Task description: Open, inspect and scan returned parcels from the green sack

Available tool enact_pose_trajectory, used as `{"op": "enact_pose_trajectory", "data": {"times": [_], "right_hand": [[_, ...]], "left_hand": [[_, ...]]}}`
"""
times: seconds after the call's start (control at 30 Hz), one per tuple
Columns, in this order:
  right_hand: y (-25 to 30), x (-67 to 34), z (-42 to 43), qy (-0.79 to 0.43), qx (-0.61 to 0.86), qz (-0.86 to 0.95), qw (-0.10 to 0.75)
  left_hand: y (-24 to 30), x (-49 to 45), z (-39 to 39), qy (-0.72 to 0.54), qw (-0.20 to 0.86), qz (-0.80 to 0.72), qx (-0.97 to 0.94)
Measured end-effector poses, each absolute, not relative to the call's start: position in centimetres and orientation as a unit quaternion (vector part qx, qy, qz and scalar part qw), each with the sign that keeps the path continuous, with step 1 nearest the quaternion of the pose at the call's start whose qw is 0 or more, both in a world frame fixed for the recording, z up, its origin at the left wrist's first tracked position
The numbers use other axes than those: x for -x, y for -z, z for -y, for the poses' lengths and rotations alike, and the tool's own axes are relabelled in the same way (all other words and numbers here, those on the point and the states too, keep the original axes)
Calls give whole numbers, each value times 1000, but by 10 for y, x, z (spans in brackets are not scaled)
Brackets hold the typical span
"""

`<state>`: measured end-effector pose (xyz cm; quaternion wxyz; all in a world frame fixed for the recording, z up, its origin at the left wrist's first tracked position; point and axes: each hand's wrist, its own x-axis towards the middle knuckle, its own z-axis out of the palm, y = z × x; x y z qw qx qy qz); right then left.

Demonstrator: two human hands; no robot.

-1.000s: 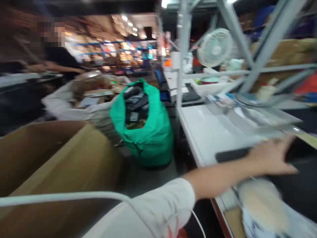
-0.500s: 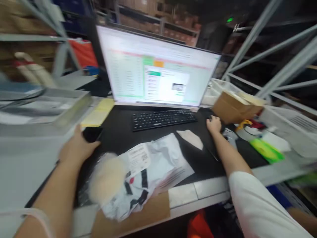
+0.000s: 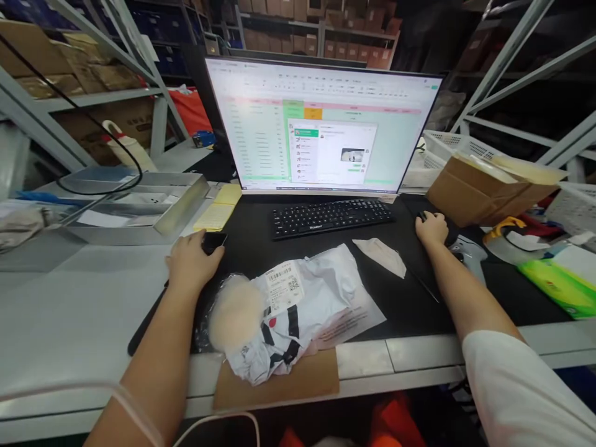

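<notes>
My left hand (image 3: 192, 259) is curled around a dark phone (image 3: 215, 241) at the left side of the black desk mat. Across the mat, my right hand (image 3: 432, 228) rests on a black computer mouse (image 3: 423, 215), most of it covered by the palm. Between my forearms lies a white plastic mailer (image 3: 321, 279) with a printed label (image 3: 284, 285). A round beige item (image 3: 236, 313) in clear wrap lies against its left end. Beyond the mailer is a black keyboard (image 3: 333, 218), in front of a lit monitor (image 3: 326, 136) with a spreadsheet and a chat window.
Yellow paper pads (image 3: 218, 208) and a grey tray (image 3: 153, 214) stand on the left. A crumpled white tissue (image 3: 382, 256) and a thin dark pen (image 3: 423, 285) lie near my right forearm. Cardboard boxes (image 3: 475, 189), a tape roll (image 3: 505, 239) and a green packet (image 3: 559, 285) are at right.
The view has swung slightly left and become sharper, so the desk things appear further right. Both hands keep their places on the phone and the mouse.
</notes>
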<state>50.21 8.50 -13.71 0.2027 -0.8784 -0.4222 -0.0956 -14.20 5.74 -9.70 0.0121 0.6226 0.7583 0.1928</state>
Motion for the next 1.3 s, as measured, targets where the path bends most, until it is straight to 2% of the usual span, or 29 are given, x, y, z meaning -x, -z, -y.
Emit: {"op": "enact_pose_trajectory", "data": {"times": [0.3, 0.4, 0.53, 0.63, 1.3], "right_hand": [[140, -506, -93, 82, 861, 451, 222], [140, -507, -95, 80, 862, 444, 229], [140, -509, -95, 72, 864, 441, 232], [141, -511, -97, 69, 862, 445, 232], [146, -514, -96, 94, 855, 457, 226]], "left_hand": [[103, 121, -51, -247, 9, -678, -692], [103, 109, -45, -244, 68, -626, -737], [102, 91, -29, -160, 193, -536, -806], [103, 84, -22, -113, 231, -516, -817], [110, 87, -30, -92, 244, -496, -828]]}}
